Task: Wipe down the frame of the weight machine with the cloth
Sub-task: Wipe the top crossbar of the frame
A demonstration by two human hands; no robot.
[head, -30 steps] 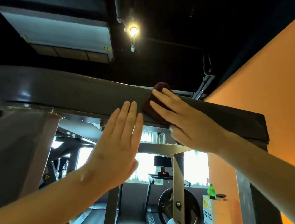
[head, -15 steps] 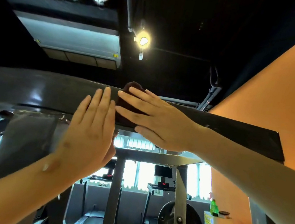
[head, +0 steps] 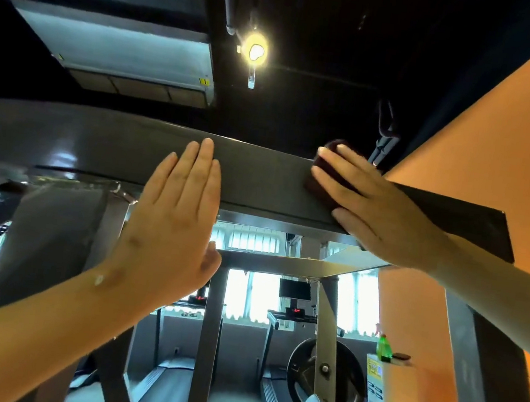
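The weight machine's dark top crossbar (head: 103, 144) runs across the view above my head. My right hand (head: 379, 208) presses a dark maroon cloth (head: 323, 178) flat against the bar's front face, right of centre, with straight fingers. Most of the cloth is hidden under that hand. My left hand (head: 174, 219) is raised with straight fingers, its fingertips over the bar's lower edge left of the cloth; I cannot tell if it touches the bar.
Grey frame uprights (head: 210, 334) and a slanted strut with a weight plate (head: 328, 379) stand below the bar. An orange wall (head: 505, 136) is close on the right. A green bottle (head: 384, 347) sits on a box. Treadmills and windows lie beyond.
My right hand has slid the cloth to the right along the crossbar, away from my left hand. My left hand stays raised at the bar.
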